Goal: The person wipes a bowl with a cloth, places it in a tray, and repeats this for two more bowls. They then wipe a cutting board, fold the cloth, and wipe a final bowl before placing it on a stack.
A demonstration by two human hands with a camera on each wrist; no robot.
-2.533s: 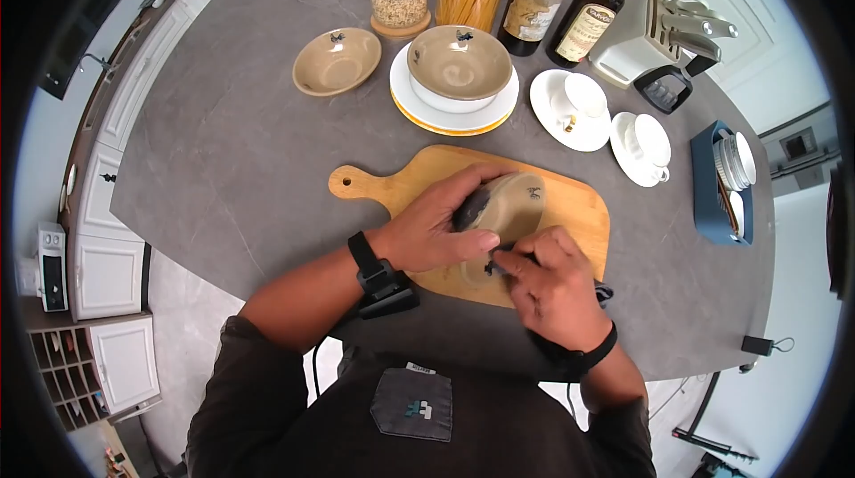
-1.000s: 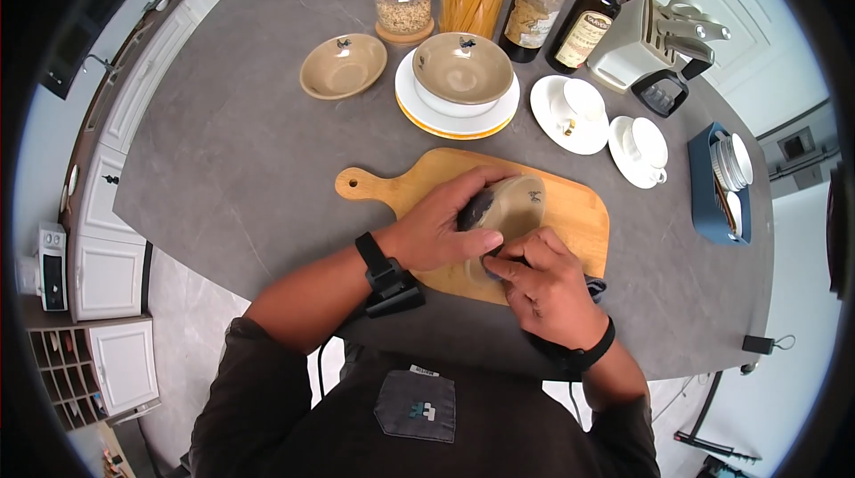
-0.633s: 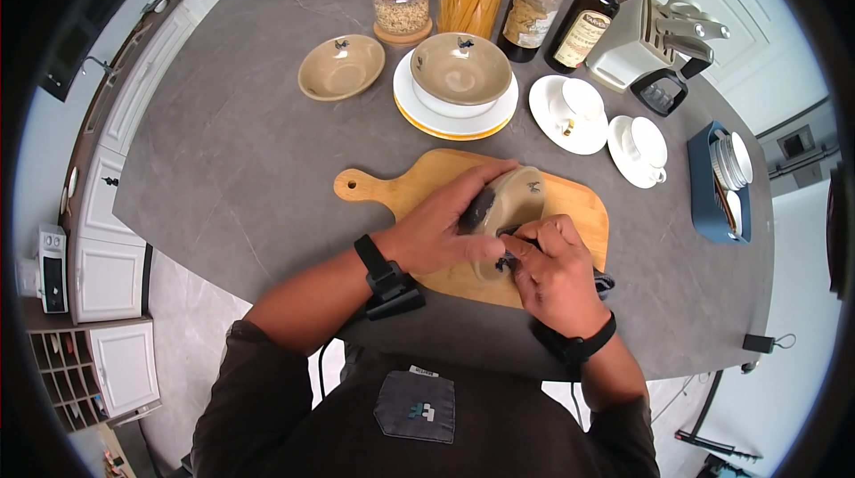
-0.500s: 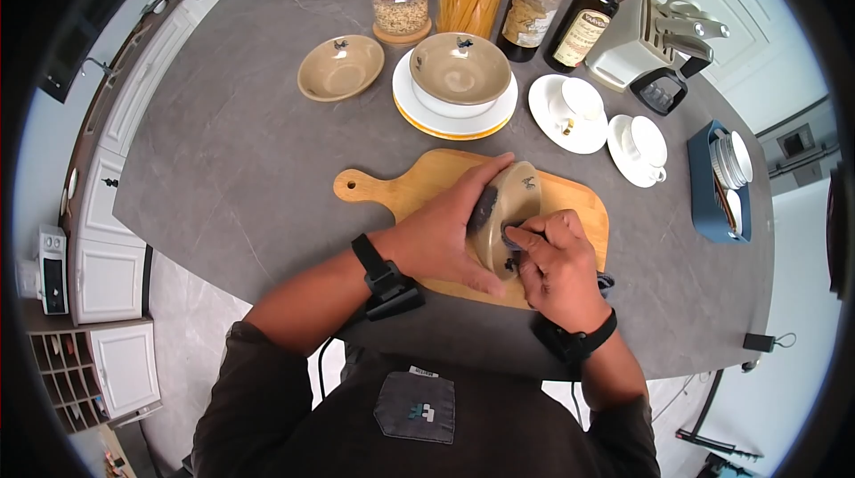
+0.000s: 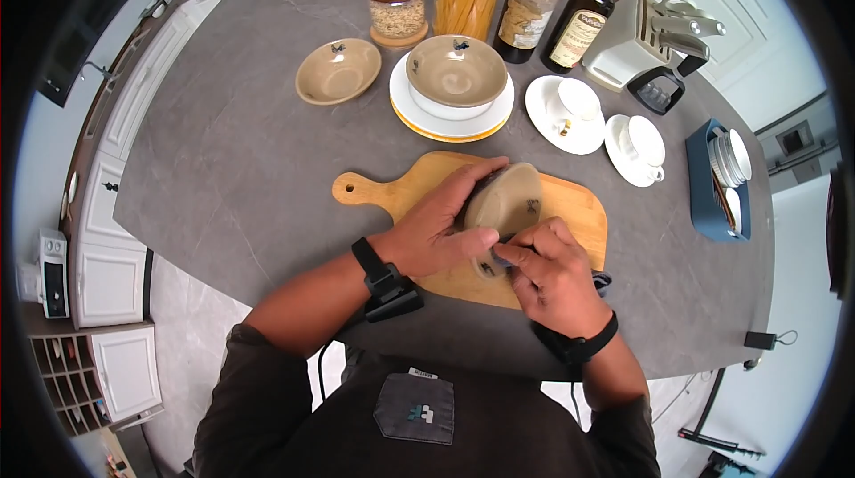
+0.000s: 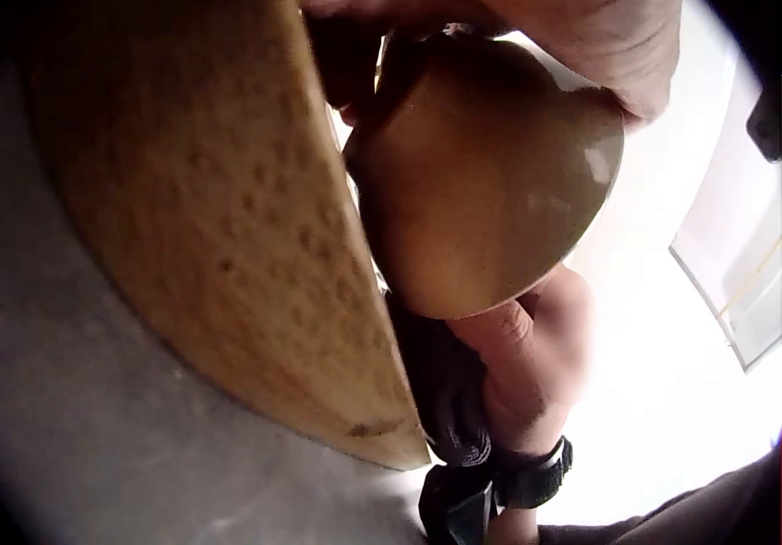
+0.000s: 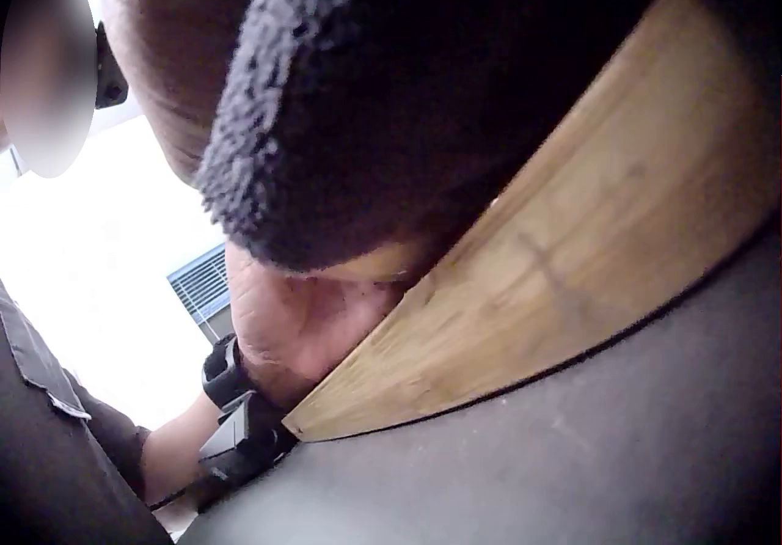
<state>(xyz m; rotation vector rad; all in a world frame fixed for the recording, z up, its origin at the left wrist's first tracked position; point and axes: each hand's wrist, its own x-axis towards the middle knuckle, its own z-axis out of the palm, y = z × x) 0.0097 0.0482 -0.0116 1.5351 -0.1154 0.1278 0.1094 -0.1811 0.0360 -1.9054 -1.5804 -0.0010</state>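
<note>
A beige bowl [image 5: 504,200] with small dark motifs is held tilted on its side over the wooden cutting board [image 5: 574,211]. My left hand [image 5: 432,233] grips it from the left, thumb over the near rim and fingers behind. At the lower rim, my right hand [image 5: 559,277] pinches a dark cloth against the bowl. Part of the cloth [image 5: 603,283] hangs out beside that hand. Up close in the right wrist view, the cloth [image 7: 330,117] looks fuzzy and thick. The left wrist view shows the bowl's smooth side [image 6: 489,179] between both hands.
Beyond the board are another beige bowl [image 5: 338,73], a stack of plates with a bowl [image 5: 457,73] on top, and two white cups with saucers [image 5: 539,113]. Farther back stand a jar [image 5: 396,10], pasta, bottles and a knife block [image 5: 623,41]. A blue bin [image 5: 708,202] holds dishes at right.
The bowl has turned in my left hand, its upper motif shifting down along the rim. My left thumb has moved up from the bottom rim. My right hand and the cloth stay at the lower rim.
</note>
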